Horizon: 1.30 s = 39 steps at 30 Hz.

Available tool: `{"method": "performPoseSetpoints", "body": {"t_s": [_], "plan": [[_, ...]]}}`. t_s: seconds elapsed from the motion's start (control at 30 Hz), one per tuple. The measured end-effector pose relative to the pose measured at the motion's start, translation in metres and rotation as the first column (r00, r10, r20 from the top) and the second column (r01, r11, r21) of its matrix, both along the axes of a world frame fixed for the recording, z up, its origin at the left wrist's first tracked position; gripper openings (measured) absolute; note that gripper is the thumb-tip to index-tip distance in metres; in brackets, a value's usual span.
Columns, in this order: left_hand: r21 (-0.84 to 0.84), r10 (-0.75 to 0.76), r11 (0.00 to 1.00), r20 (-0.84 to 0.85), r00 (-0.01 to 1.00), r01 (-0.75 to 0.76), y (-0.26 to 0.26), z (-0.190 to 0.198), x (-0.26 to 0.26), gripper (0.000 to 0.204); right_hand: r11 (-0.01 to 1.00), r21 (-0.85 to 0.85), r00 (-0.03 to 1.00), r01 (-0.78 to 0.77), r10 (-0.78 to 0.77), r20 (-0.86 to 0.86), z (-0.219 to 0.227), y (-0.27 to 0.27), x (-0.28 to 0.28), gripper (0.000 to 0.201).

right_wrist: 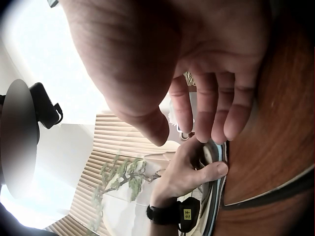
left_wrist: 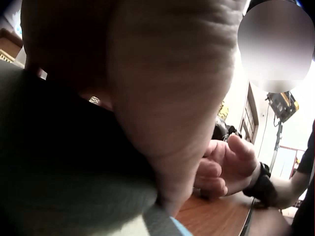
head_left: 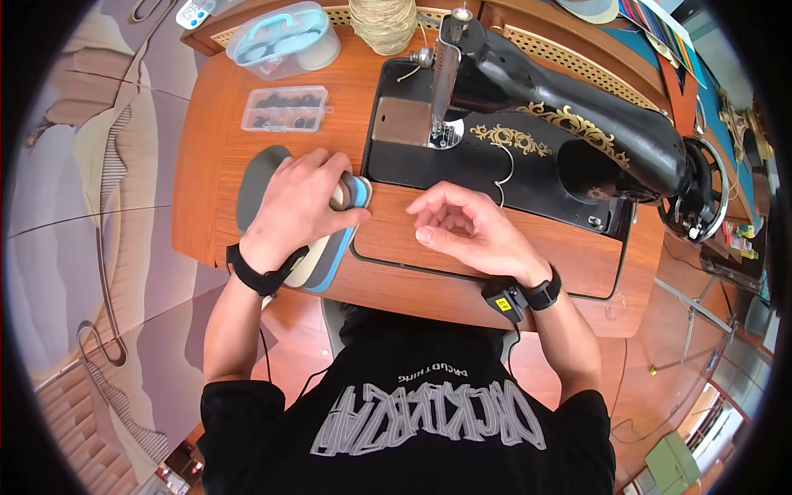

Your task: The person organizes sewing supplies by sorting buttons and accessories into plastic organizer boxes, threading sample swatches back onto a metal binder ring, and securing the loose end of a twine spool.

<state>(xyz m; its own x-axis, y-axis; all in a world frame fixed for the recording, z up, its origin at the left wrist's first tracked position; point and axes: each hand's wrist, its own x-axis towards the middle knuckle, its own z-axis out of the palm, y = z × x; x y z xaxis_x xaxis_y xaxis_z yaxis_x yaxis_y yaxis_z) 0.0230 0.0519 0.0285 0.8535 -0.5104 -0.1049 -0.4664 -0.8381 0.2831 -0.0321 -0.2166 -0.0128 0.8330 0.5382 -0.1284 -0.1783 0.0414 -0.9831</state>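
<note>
A stack of insoles lies at the table's left front, with a dark grey insole [head_left: 256, 186] on the left and a blue insole [head_left: 337, 257] and a cream insole [head_left: 309, 266] to the right. My left hand [head_left: 301, 198] grips the stack from above, its thumb along the right edge and its fingers bent over the far end. Much of the stack is hidden under the palm. Apart from it, my right hand [head_left: 462, 223] hovers over the wood before the sewing machine, fingers loosely bent, palm facing left, holding nothing.
A black sewing machine [head_left: 569, 91] with gold ornament takes up the table's right side. Behind the insoles stand a clear box of small dark parts [head_left: 285, 110], a blue-lidded plastic box [head_left: 285, 37] and a cone of cream cord [head_left: 382, 23]. The table's front edge is near my body.
</note>
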Motion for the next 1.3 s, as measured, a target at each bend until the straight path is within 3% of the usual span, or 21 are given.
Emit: {"method": "performPoseSetpoints", "body": {"t_s": [0.13,0.27,0.33,0.47,0.53,0.67,0.73,0.93,1.13,1.3], "plan": [[-0.122,0.022,0.991,-0.216,0.976,-0.049,0.000,0.001,-0.001,0.033,0.999,-0.029,0.999,-0.035,0.034,-0.021,0.004,0.000,0.000,0.027],[-0.260,-0.003,0.964,-0.222,0.975,-0.056,0.001,-0.004,0.003,0.025,0.998,-0.041,0.999,-0.045,0.044,-0.008,0.005,0.001,0.000,0.027],[-0.381,-0.043,0.924,-0.168,0.985,-0.024,0.000,-0.006,0.006,0.024,0.997,-0.059,0.999,-0.044,0.045,0.016,0.005,0.001,0.000,0.027],[-0.445,-0.071,0.895,-0.067,0.995,0.034,0.000,-0.007,0.011,0.032,1.000,-0.018,0.999,0.016,-0.015,0.033,-0.001,0.003,-0.002,0.027],[-0.510,-0.015,0.853,-0.237,0.971,-0.111,-0.002,-0.008,0.012,0.039,1.000,-0.015,0.999,0.019,-0.018,0.038,-0.002,0.003,-0.002,0.027],[-0.464,0.112,0.867,-0.178,0.978,-0.184,-0.004,0.003,0.007,0.046,1.000,-0.015,0.999,0.020,-0.019,0.049,-0.003,0.003,-0.002,0.027],[-0.378,0.193,0.917,0.137,0.971,-0.129,0.004,0.001,0.003,0.055,1.000,-0.025,0.999,0.013,-0.012,0.049,-0.002,0.002,-0.002,0.027],[-0.141,0.110,0.985,0.095,0.989,-0.096,0.031,0.001,-0.014,0.076,0.998,-0.061,0.995,0.019,-0.013,0.094,0.000,0.004,-0.003,0.026],[-0.125,0.148,0.983,0.116,0.982,-0.134,0.043,-0.006,-0.015,0.069,0.999,-0.039,1.000,0.021,-0.020,0.013,0.000,0.003,-0.002,0.027],[-0.117,0.126,0.987,0.116,0.985,-0.112,0.047,-0.002,-0.009,0.049,0.998,-0.057,1.000,0.020,-0.019,0.017,0.001,0.003,-0.002,0.026]]}}
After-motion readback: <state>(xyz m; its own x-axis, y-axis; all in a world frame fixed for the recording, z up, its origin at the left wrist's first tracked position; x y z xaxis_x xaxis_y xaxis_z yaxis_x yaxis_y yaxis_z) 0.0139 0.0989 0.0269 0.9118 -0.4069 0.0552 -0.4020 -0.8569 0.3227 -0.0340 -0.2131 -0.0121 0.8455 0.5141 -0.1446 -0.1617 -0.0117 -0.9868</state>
